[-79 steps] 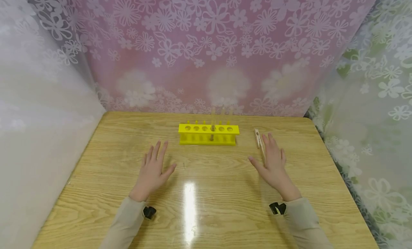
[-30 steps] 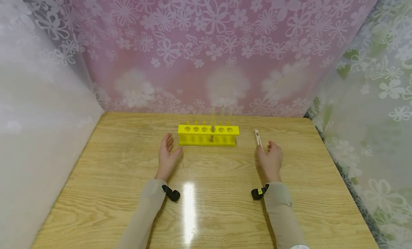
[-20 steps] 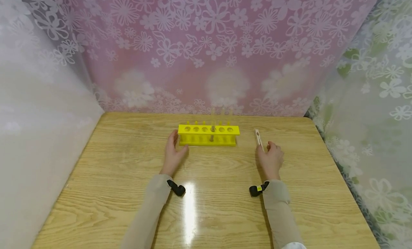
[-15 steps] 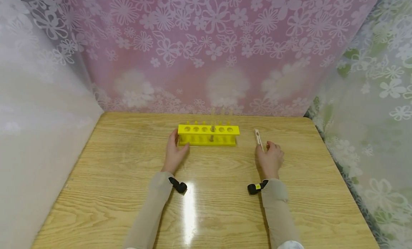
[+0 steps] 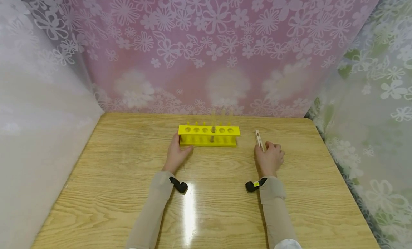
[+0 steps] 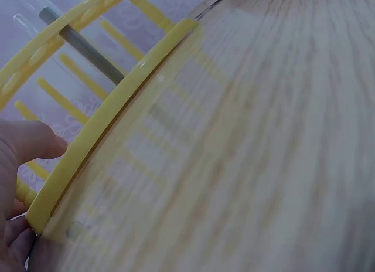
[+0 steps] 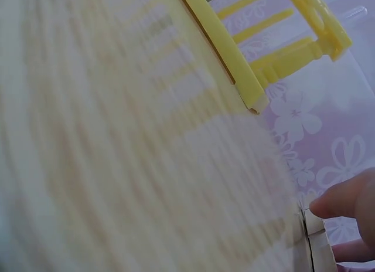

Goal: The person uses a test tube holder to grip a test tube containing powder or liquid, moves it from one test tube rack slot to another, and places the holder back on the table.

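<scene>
A yellow test tube rack (image 5: 207, 133) stands on the table. My left hand (image 5: 175, 157) grips its left end, thumb at the front of the base and fingers round the side; the left wrist view shows the thumb (image 6: 41, 142) against the base. A test tube with dark contents (image 6: 88, 52) stands in the rack, fourth hole from the left. Two clear tubes (image 5: 223, 116) rise at the rack's back right. My right hand (image 5: 269, 159) pinches the near part of a wooden test tube clamp (image 5: 258, 137). In the right wrist view, the thumb (image 7: 340, 197) lies on the clamp.
The wood-grain table (image 5: 112, 192) is glossy, with a bright reflection in front of the rack. A pink floral curtain (image 5: 180, 56) hangs right behind the table's back edge. Pale sheets border the left and right sides.
My left hand has moved right and forward onto the rack's left end. My right hand has come down from spread fingers to a pinch on the clamp. Rack and clamp stay in place.
</scene>
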A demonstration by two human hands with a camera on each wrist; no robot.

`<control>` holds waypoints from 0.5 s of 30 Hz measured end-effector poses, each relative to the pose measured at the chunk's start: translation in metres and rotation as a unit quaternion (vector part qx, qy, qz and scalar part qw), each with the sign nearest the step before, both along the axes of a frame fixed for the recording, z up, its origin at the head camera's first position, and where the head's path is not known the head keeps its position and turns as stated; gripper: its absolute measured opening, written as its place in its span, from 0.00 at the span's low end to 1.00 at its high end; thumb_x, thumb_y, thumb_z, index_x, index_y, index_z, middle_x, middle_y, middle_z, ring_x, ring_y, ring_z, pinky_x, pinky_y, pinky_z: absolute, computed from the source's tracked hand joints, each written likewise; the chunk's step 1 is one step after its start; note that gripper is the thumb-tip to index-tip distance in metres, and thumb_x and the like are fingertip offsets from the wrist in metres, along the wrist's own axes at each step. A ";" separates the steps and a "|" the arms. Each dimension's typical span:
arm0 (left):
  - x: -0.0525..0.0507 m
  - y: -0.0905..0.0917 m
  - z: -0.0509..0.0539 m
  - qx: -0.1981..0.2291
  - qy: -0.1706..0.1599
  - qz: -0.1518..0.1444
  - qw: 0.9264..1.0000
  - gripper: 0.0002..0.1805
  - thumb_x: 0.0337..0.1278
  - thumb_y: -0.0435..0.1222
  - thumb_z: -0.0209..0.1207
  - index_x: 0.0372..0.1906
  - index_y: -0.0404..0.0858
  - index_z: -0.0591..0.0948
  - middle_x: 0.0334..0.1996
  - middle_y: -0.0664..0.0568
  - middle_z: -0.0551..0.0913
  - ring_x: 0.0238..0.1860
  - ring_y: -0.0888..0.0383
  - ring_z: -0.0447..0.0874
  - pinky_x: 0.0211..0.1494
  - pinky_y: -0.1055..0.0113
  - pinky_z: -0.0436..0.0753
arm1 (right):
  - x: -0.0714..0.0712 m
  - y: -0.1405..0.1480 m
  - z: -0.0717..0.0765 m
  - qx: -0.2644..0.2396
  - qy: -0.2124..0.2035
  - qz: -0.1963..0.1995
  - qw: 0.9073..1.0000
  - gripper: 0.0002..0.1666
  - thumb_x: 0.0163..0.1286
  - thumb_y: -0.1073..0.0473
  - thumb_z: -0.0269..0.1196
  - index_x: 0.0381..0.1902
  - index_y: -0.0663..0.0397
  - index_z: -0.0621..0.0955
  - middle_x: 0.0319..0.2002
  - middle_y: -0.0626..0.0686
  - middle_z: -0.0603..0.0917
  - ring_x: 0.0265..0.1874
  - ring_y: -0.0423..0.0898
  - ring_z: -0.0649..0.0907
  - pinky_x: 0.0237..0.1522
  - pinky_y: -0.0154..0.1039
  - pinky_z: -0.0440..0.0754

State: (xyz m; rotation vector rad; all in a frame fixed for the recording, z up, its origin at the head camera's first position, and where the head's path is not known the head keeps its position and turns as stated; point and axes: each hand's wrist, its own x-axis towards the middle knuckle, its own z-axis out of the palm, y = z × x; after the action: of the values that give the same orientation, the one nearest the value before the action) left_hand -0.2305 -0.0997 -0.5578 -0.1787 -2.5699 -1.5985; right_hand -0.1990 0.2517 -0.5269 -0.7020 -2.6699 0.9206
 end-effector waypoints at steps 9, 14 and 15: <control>-0.001 0.000 0.000 -0.026 -0.003 0.005 1.000 0.48 0.57 0.41 0.68 0.77 0.37 0.54 0.72 0.41 0.62 0.70 0.45 0.63 0.71 0.50 0.64 | -0.005 0.002 -0.005 0.012 -0.002 -0.001 1.000 0.29 0.68 0.47 0.61 0.60 0.59 0.78 0.58 0.64 0.70 0.57 0.66 0.65 0.56 0.63 0.60; -0.002 0.001 0.001 -0.019 -0.001 0.006 1.000 0.48 0.57 0.39 0.68 0.77 0.36 0.54 0.72 0.40 0.62 0.70 0.45 0.63 0.71 0.51 0.65 | -0.007 0.003 -0.007 0.019 -0.008 -0.002 1.000 0.28 0.69 0.47 0.60 0.60 0.57 0.78 0.58 0.64 0.70 0.57 0.66 0.66 0.55 0.64 0.61; -0.002 0.001 0.001 -0.013 0.001 0.005 1.000 0.48 0.57 0.38 0.68 0.77 0.36 0.55 0.72 0.40 0.62 0.70 0.45 0.63 0.71 0.51 0.65 | -0.007 0.003 -0.008 0.018 -0.007 -0.003 1.000 0.27 0.69 0.48 0.60 0.60 0.57 0.78 0.58 0.64 0.70 0.57 0.66 0.66 0.55 0.64 0.61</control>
State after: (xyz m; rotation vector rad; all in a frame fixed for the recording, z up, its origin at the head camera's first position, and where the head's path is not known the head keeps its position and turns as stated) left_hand -0.2328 -0.0988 -0.5569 -0.1709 -2.5876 -1.5604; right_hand -0.2057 0.2546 -0.5345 -0.7110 -2.6881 0.8668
